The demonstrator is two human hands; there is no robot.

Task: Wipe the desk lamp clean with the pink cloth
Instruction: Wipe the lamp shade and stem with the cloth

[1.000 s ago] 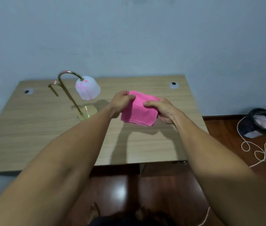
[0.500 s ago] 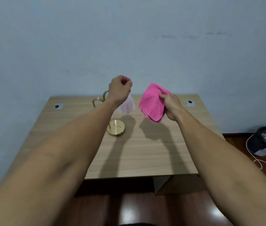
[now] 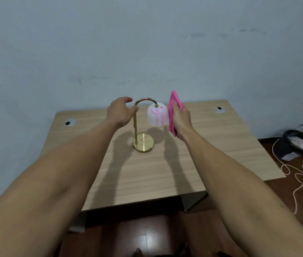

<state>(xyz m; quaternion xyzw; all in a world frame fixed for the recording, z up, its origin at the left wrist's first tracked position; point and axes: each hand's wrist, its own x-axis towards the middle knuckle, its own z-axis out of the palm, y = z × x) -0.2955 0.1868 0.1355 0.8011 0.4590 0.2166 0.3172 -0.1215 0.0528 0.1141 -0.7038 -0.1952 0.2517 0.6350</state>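
Left hand [image 3: 120,113] lowered half-open to desk lamp [image 3: 144,144], right hand [image 3: 181,117] gripping pink cloth [image 3: 173,103]

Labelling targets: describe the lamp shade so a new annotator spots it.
On the wooden desk against the wall stands a brass lamp with a round base and hooked neck. The shade hangs from that hook, between the left hand and the right hand holding the pink cloth. It alone is a white dome, scribbled pink.

Brass desk lamp [image 3: 144,144] upright, pink cloth [image 3: 174,106] beside its shade [image 3: 157,116].
The round-based lamp stands mid-surface [image 3: 165,173]. Its arched neck hangs a white shade scribbled with pink marks, and pink smudges dot the base. The right hand [image 3: 181,117] grips the cloth edge-on, just right of the shade.
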